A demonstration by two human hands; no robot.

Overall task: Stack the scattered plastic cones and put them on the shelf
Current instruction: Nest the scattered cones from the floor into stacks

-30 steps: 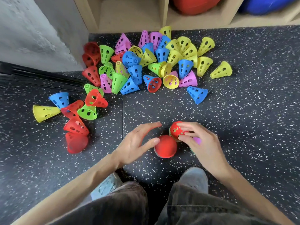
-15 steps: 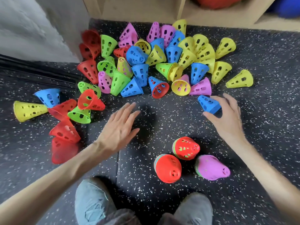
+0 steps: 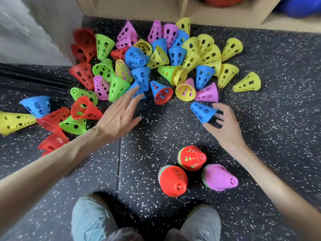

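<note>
Right hand has its fingers curled round a lone blue cone at the near-right edge of the big cone pile. Left hand is flat, holding nothing, over the pile's near edge. Three short stacks stand on the near side of the pile.

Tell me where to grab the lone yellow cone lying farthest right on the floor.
Probably pinch the wide rim, coming from the right: the yellow cone lies on its side, open mouth facing right, tip pointing left.
</note>
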